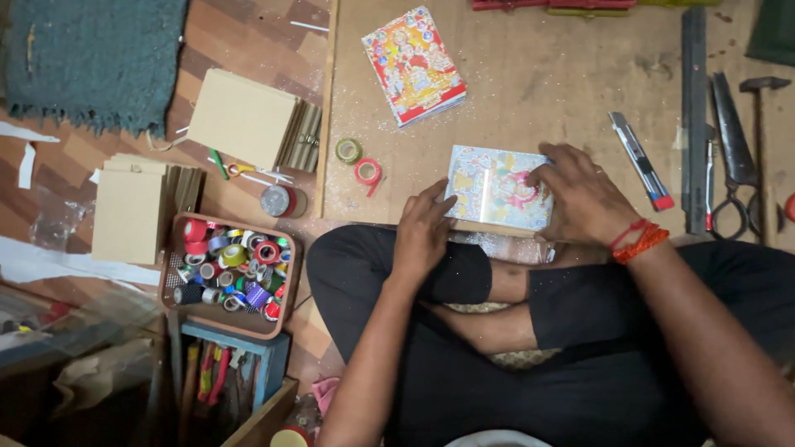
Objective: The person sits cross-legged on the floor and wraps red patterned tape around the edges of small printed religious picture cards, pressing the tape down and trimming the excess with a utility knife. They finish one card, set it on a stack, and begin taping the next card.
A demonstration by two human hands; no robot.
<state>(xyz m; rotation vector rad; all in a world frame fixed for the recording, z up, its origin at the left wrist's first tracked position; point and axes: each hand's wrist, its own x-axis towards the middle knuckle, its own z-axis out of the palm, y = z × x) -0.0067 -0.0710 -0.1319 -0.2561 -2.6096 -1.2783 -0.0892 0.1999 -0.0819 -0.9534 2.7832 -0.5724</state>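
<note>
A flat board with a colourful printed picture (493, 187) lies on the plywood work surface (530, 74) just in front of my crossed legs. My left hand (422, 232) rests on its left edge, fingers together and pressing down. My right hand (584, 194), with red threads around the wrist, lies flat over its right edge. A stack of similar bright printed pictures (412, 64) lies farther back on the board.
Two tape rolls (360, 163) lie left of the picture. A tray of many tape rolls (228, 273) and stacks of plain boards (244, 120) are at left. A utility knife (640, 159), metal ruler (694, 116), scissors (733, 157) and hammer (762, 91) lie at right.
</note>
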